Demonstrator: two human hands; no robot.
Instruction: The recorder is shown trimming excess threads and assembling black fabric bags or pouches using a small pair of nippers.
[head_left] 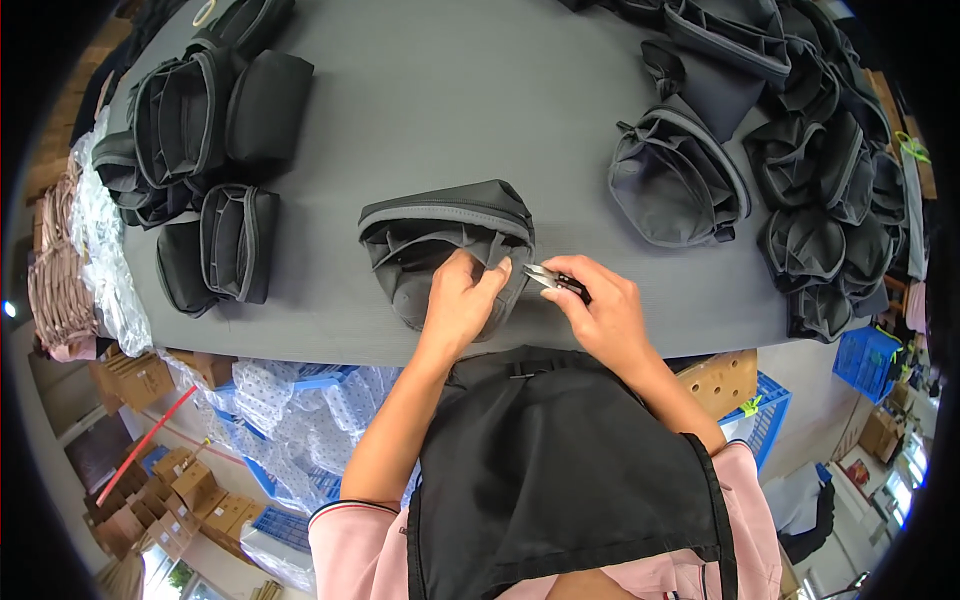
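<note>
Dark pouch (425, 243) is in left hand (461, 300), snips (558, 281) in right hand (610, 308).

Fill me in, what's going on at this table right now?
A person has an open black pouch in front of them on the grey table. Their left hand grips the pouch near its right side, while their right hand holds small snips, blades pointing at that side; whether they touch it is hard to tell. More dark pouches lie to the left and right.
</note>
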